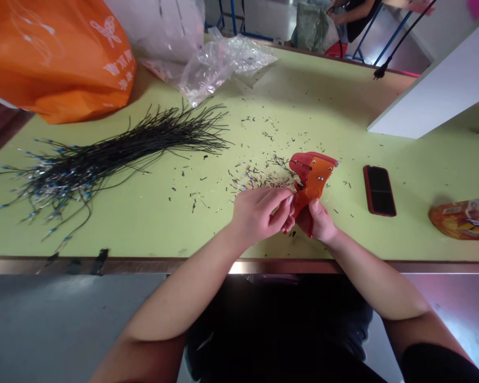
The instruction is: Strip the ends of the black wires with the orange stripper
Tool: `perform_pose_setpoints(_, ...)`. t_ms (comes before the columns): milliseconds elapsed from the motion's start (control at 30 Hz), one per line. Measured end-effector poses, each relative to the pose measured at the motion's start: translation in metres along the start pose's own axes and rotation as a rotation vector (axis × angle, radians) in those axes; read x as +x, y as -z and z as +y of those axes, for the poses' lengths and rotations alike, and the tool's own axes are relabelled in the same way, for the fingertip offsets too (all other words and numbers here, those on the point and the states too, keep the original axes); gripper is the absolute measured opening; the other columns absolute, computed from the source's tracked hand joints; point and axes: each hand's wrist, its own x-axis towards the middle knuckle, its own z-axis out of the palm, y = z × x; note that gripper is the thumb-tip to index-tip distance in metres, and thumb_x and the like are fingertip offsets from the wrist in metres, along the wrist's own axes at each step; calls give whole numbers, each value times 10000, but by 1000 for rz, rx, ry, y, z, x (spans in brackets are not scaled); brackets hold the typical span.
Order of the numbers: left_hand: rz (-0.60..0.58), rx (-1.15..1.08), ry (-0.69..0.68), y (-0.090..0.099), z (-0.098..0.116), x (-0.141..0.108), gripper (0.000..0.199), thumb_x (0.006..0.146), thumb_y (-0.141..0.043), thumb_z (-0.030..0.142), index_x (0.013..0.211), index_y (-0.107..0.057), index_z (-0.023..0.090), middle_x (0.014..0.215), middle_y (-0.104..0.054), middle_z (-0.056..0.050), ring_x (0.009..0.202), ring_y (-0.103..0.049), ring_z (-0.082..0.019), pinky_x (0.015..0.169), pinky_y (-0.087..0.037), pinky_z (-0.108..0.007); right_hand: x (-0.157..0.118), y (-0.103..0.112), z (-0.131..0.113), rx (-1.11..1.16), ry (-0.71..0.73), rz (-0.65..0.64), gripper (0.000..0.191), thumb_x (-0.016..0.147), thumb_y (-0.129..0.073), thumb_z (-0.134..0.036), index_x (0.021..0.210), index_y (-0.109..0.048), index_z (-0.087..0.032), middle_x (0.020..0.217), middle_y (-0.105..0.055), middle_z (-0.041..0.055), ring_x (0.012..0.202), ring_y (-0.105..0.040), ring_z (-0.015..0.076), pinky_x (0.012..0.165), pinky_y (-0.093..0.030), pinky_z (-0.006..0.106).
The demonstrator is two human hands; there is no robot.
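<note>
An orange and red hand tool is held up over the table, its head toward the back. My right hand is wrapped round its handles. My left hand is closed in a pinch right beside the tool's jaws; what lies between its fingertips is too small to make out. Short dark and coppery clippings are scattered on the table behind and to the left of my hands. A long bundle of black wires lies at the left, with blue and silvery tips at its left end.
An orange bag stands at the back left, beside clear plastic bags. To the right are a dark phone, a bottle or packet and a white panel. A person's arm shows beyond the green table.
</note>
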Motion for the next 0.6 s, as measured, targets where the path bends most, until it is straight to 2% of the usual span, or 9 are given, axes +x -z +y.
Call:
perform_pose_setpoints(200,-13,15,-1,-1,-1,-1,87,1006,-592,149,1011,-649,215,685,-720,46,527,-608,-81,517,-408,-234,1,-3,-2,-17,-26,41,617,932,-652,-820,848,-631,-209,649,-605,-8,604,-663,185,605,-619,347)
perform_pose_setpoints(400,-20,19,-6,-2,-2,-2,96,999,-601,137,1032,-644,216,697,-719,45,529,-594,-83,534,-421,-233,0,-8,-5,-5,-19,50,585,949,-675,-775,834,-628,-203,609,-583,-29,544,-635,167,561,-587,326)
perform_pose_setpoints(600,2,6,-13,-3,-2,-2,100,1018,-600,138,1047,-661,212,719,-737,37,546,-597,-80,553,-432,-225,4,-8,-10,-47,-9,154,619,926,-672,-808,744,-543,-231,510,-423,-94,398,-405,100,420,-437,244)
